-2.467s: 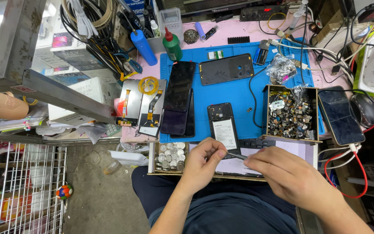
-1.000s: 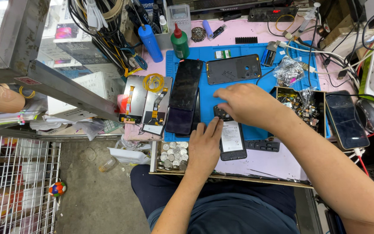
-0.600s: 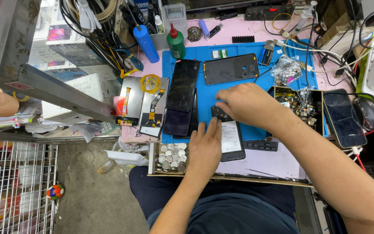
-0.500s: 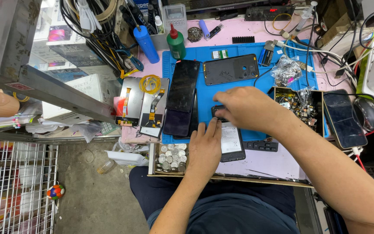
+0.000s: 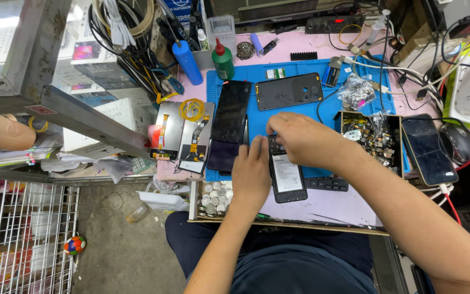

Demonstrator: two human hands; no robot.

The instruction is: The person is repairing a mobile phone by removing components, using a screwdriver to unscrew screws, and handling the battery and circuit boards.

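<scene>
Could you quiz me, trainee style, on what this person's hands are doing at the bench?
1. True or false: the left hand lies flat beside the opened phone.
2. Which part of the opened phone does the right hand cover? A) its top end B) its bottom end C) neither
3. Fill in: the opened phone lies partly on the ____ mat.

Key:
1. True; its fingers rest along the phone's left edge.
2. A; the fingers bunch over the top end, so what they pinch cannot be seen.
3. Blue.
</scene>
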